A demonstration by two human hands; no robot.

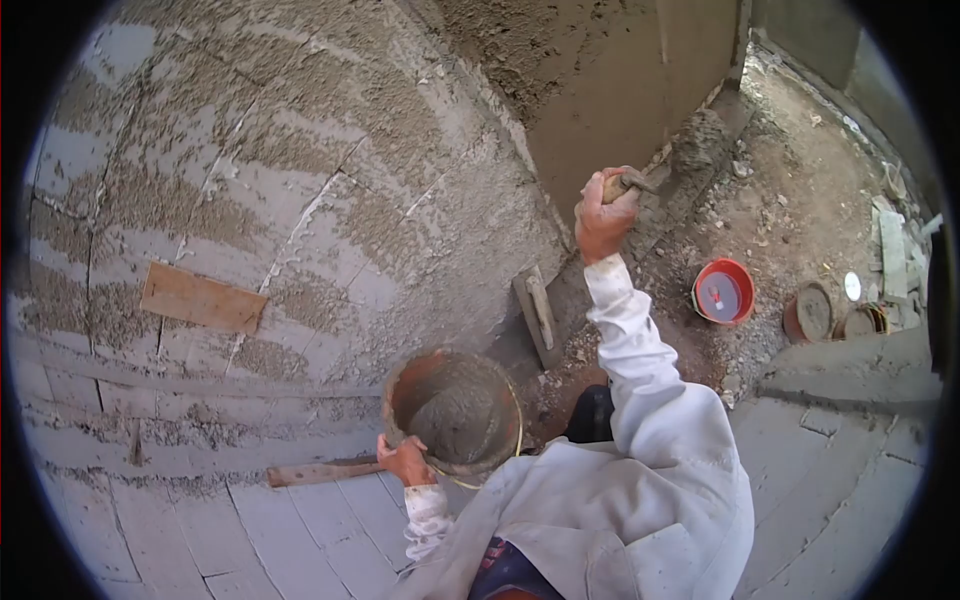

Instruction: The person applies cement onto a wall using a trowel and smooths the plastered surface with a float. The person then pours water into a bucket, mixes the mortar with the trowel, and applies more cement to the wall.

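My right hand (603, 220) is stretched forward, its fingers wrapped round the handle of a trowel (640, 181). Wet mortar (700, 142) lies beyond the trowel's neck, hiding most of the blade. My left hand (407, 461) grips the near-left rim of a round bucket (391, 385). Grey mortar (458, 415) partly fills that bucket. A flat plastering float (540, 312) with a long handle rests between the bucket and my right arm.
An orange-red tub (746, 292) holding liquid stands on the dirt at right, near mortar-stained buckets (812, 312). A thin board (203, 297) lies against the mortar-smeared block surface at left. A wooden strip (320, 472) sits beside my left hand. Smooth plaster (625, 95) covers the wall ahead.
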